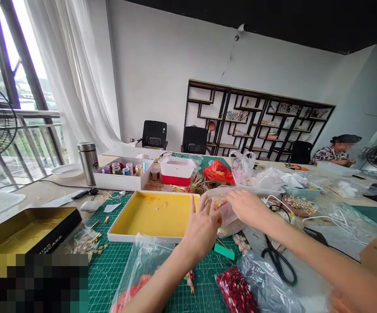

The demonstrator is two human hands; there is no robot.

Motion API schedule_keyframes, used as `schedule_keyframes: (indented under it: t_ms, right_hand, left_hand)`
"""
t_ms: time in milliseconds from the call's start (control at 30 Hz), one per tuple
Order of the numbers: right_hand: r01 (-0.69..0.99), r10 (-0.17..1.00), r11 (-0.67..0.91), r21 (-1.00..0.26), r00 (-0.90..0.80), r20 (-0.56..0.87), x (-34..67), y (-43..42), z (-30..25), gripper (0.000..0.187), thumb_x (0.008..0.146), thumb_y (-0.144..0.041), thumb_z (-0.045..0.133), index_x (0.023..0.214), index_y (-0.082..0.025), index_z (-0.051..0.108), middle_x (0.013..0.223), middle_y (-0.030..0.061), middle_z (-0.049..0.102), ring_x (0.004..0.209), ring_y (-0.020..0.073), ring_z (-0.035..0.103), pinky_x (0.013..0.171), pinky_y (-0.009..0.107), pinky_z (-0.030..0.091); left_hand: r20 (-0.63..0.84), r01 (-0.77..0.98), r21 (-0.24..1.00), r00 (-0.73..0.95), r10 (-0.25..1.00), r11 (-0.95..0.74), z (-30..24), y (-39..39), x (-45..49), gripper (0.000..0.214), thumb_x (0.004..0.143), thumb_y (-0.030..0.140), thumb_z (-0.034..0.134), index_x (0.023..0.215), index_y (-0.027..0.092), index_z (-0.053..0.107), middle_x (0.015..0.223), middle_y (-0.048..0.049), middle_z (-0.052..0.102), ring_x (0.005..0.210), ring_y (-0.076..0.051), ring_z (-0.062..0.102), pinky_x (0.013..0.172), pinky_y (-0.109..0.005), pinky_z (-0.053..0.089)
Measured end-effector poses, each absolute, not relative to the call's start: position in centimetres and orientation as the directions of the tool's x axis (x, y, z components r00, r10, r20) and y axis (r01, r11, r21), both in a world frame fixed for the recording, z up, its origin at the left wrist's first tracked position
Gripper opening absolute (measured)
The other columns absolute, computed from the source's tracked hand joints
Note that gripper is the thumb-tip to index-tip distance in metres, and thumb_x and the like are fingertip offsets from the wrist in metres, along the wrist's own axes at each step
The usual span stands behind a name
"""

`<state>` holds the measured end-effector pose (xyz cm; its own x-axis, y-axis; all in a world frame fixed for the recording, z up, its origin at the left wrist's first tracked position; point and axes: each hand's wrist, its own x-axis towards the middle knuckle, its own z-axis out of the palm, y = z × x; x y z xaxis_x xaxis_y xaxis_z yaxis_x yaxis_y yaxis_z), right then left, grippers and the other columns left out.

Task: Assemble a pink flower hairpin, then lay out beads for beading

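Beside a yellow tray point(152, 215), the left hand point(201, 230), half-closed, holds a clear plastic bag point(225, 212); the right hand point(248, 208) rests outstretched fingers on its top.

Yellow tray point(152, 215) and scissors point(278, 261) lie on the table point(45, 191); a steel flask point(88, 163) stands behind.

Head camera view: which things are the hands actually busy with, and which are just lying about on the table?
In hand: left hand and right hand, both on the clear bag of small pieces; yellow tray right beside it.
Lying about: scissors, steel flask, bag of red beads, box of thread spools, red-and-white tub.
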<state>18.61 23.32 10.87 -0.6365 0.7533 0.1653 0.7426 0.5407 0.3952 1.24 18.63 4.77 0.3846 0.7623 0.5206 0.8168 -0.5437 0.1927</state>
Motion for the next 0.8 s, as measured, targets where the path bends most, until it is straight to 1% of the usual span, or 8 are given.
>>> schedule_keyframes:
  t_ms: [133,233,333,400,467,533,600,800]
  right_hand:
    - [0.760,0.790,0.466,0.452,-0.588,0.175,17.3,23.6,12.2,0.041,0.085,0.000,0.041,0.122,-0.006,0.056,0.109,0.0172,0.064,0.083,0.0250,0.067,0.068,0.034,0.048]
    - [0.726,0.783,0.520,0.450,-0.615,0.088,15.9,23.9,12.9,0.026,0.086,-0.003,0.047,0.105,-0.009,0.064,0.100,0.0104,0.067,0.080,0.0210,0.066,0.068,0.032,0.049]
    - [0.692,0.762,0.594,0.409,-0.647,-0.012,14.8,24.4,12.6,0.012,0.091,-0.014,0.054,0.087,-0.013,0.065,0.092,0.0037,0.067,0.084,0.0178,0.064,0.076,0.034,0.050]
    - [0.684,0.753,0.625,0.376,-0.655,-0.061,14.4,24.7,12.0,0.010,0.091,-0.022,0.058,0.093,-0.014,0.065,0.097,0.0034,0.067,0.090,0.0181,0.063,0.081,0.037,0.051]
    - [0.684,0.754,0.639,0.351,-0.648,-0.110,14.2,25.2,11.3,0.019,0.088,-0.030,0.064,0.100,-0.015,0.064,0.102,0.0048,0.066,0.094,0.0200,0.062,0.082,0.040,0.051]
    - [0.688,0.760,0.642,0.339,-0.629,-0.163,14.1,25.7,10.9,0.025,0.086,-0.034,0.067,0.101,-0.015,0.063,0.099,0.0046,0.066,0.090,0.0198,0.063,0.079,0.039,0.053]
    - [0.695,0.770,0.635,0.338,-0.608,-0.194,14.1,26.1,10.7,0.021,0.088,-0.034,0.066,0.096,-0.014,0.064,0.092,0.0027,0.066,0.082,0.0171,0.064,0.075,0.037,0.054]
    - [0.734,0.801,0.590,0.336,-0.585,-0.130,14.5,25.0,10.7,0.018,0.093,-0.031,0.060,0.086,-0.015,0.063,0.082,0.0001,0.065,0.073,0.0131,0.063,0.070,0.031,0.054]
  left_hand:
    - [0.535,0.805,0.235,0.360,0.764,-0.544,4.3,17.5,1.9,0.013,0.085,0.012,0.056,0.087,0.020,0.065,0.146,-0.0170,0.044,0.145,-0.035,0.015,0.111,-0.069,0.015]
    - [0.559,0.791,0.287,0.320,0.765,-0.540,3.6,17.1,1.9,0.013,0.084,0.010,0.057,0.084,0.019,0.065,0.150,-0.0178,0.038,0.145,-0.038,0.007,0.110,-0.070,0.013]
    - [0.554,0.792,0.328,0.280,0.784,-0.515,3.3,16.8,1.8,0.013,0.084,0.009,0.056,0.082,0.018,0.065,0.151,-0.0191,0.036,0.143,-0.041,0.006,0.109,-0.071,0.016]
    - [0.551,0.808,0.330,0.255,0.795,-0.488,3.4,16.3,1.8,0.012,0.084,0.009,0.056,0.082,0.018,0.064,0.149,-0.0199,0.038,0.143,-0.042,0.009,0.109,-0.071,0.017]
    - [0.557,0.820,0.321,0.241,0.795,-0.474,3.4,15.6,1.9,0.011,0.085,0.009,0.056,0.084,0.017,0.063,0.149,-0.0207,0.038,0.143,-0.042,0.010,0.109,-0.071,0.016]
    - [0.570,0.824,0.326,0.219,0.792,-0.462,3.3,14.8,2.1,0.010,0.086,0.011,0.055,0.085,0.018,0.062,0.150,-0.0203,0.038,0.143,-0.041,0.009,0.110,-0.071,0.015]
    - [0.576,0.825,0.357,0.175,0.799,-0.437,2.8,14.2,2.2,0.011,0.089,0.013,0.053,0.086,0.019,0.062,0.149,-0.0189,0.039,0.143,-0.041,0.009,0.110,-0.071,0.016]
    - [0.580,0.817,0.421,0.090,0.809,-0.393,1.7,13.8,1.9,0.012,0.090,0.017,0.054,0.087,0.022,0.064,0.145,-0.0154,0.046,0.142,-0.040,0.020,0.108,-0.073,0.018]
